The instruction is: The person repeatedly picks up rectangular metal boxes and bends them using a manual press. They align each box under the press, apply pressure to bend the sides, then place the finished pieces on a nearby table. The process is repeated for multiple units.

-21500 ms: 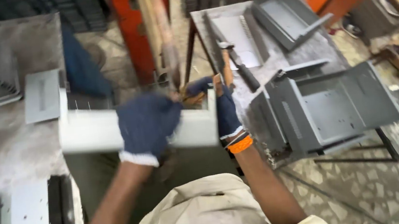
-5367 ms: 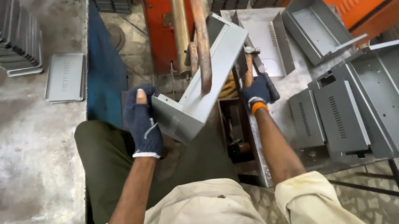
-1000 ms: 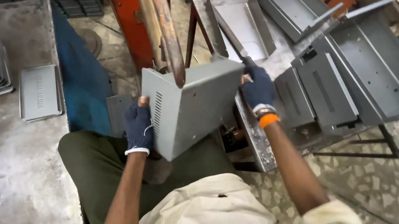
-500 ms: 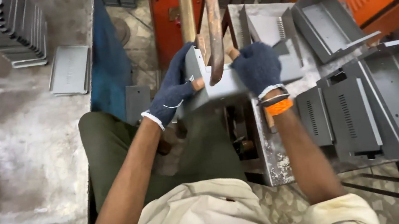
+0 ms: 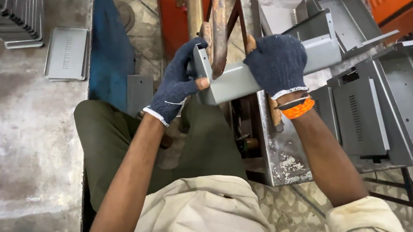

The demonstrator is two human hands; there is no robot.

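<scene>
Here — grey panel held up in front of the chest, both grips on it. Long axis running left to right, slightly rising toward the right end, which reaches out over the table. Left end folded into a short upright flange.

Left hand — dark knit glove, fingers curled shut round that flanged left end, thumb tip bare and pressed on the near face. Right hand — same glove, orange band at the wrist, closed over the panel's top edge a little right of the middle, fingers draped down the near face. Both grips firmly shut on the panel; neither open at all.

Key relation: rusty bar coming down from above and crossing in front of the panel between the two hands, nearer the left one, just right of the flange. Touching or only overlapping in view — cannot tell. A second, paler post just left of it, behind the left fingers.

So: panel lying crosswise to the bars, hands straddling the rusty one, left hand the closer to it. Free length of panel mostly to the right of the right grip.

Around: more grey boxes stacked on the table at right, touching one another; another open tray beyond the panel. Flat vented plate lying alone on the floor at left, well apart from the hands.
</scene>
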